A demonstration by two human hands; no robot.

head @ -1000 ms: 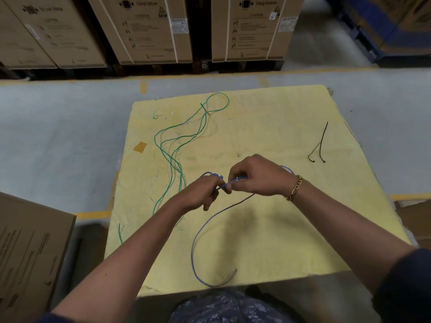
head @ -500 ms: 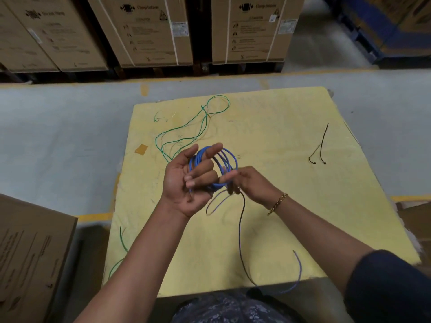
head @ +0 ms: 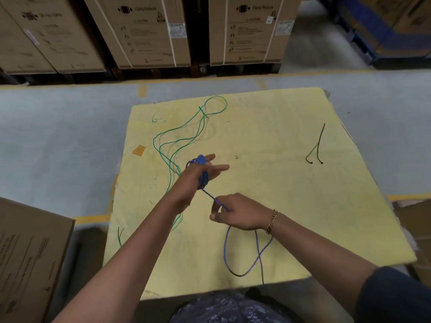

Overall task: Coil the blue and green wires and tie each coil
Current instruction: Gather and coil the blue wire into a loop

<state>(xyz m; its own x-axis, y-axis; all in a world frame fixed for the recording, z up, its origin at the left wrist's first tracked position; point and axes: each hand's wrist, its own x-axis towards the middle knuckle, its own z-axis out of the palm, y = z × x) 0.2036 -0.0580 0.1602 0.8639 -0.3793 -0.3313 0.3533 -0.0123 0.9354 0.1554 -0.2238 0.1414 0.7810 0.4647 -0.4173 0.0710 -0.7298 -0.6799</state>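
A blue wire point(head: 204, 176) is wound in several turns around my left hand point(head: 190, 183), whose fingers stick out to the right. From that coil a taut stretch runs down to my right hand point(head: 235, 215), which pinches the wire. The loose blue tail point(head: 242, 255) loops below my right wrist and hangs over the table's near edge. The green wire point(head: 177, 141) lies uncoiled in long loops on the left half of the yellow table top point(head: 291, 206), partly hidden behind my left forearm.
Two black cable ties point(head: 318, 148) lie at the table's right side. A cardboard box point(head: 28, 257) stands at the lower left, another at the right edge point(head: 417, 220). Large cartons point(head: 144, 33) line the far side of the grey floor.
My left hand has turned palm down with the blue coil around it. My right hand has moved down and right, pulling a stretch of wire taut; the tail now loops below it.
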